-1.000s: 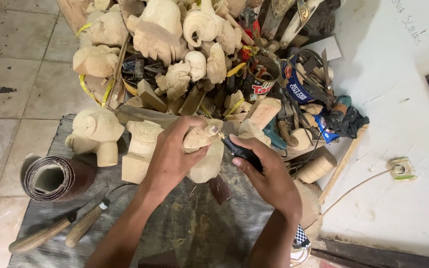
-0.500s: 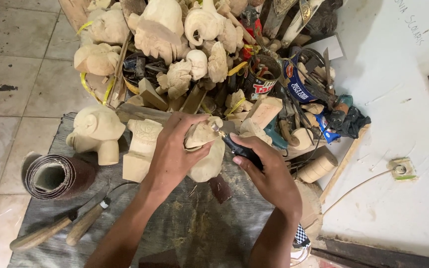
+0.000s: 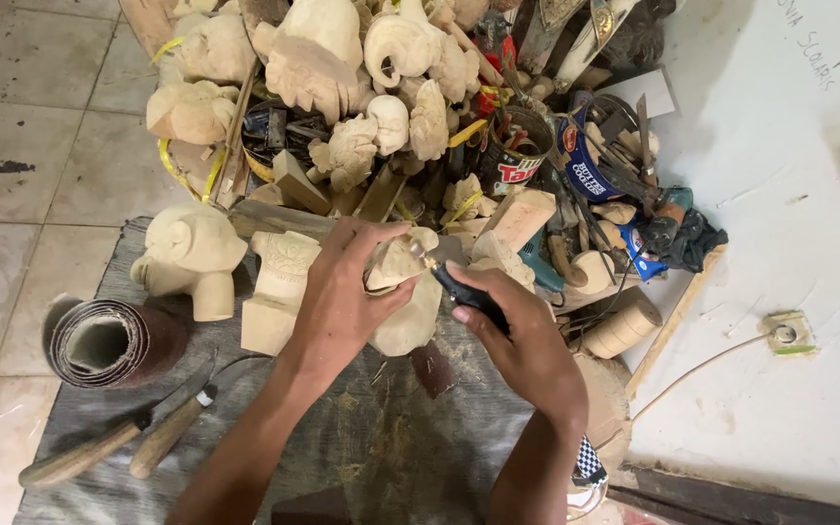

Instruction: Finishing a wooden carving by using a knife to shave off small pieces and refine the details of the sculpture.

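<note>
The small wooden carving (image 3: 402,292) is on the grey mat (image 3: 381,457), in front of a big heap of other pale carved figures (image 3: 342,87), and it stays a little tilted toward the person. The left hand (image 3: 342,301) is closed around its left side, with the fingers wrapped over the top. The right hand (image 3: 517,340) is closed on a black rotary tool (image 3: 459,287), and the thin tip of it touches the upper part of the carving, just beside the left fingers.

To do this step well, I think the left hand must hold the piece firm against the mat, so that it does not turn under the tip. The tool should be held like a pen, with light pressure and short strokes. The left fingertips are very near to the tip, so it is safer to keep them behind the line of cutting. Two chisels (image 3: 119,442) and a roll of sandpaper (image 3: 109,340) lie on the left, well apart.
</note>
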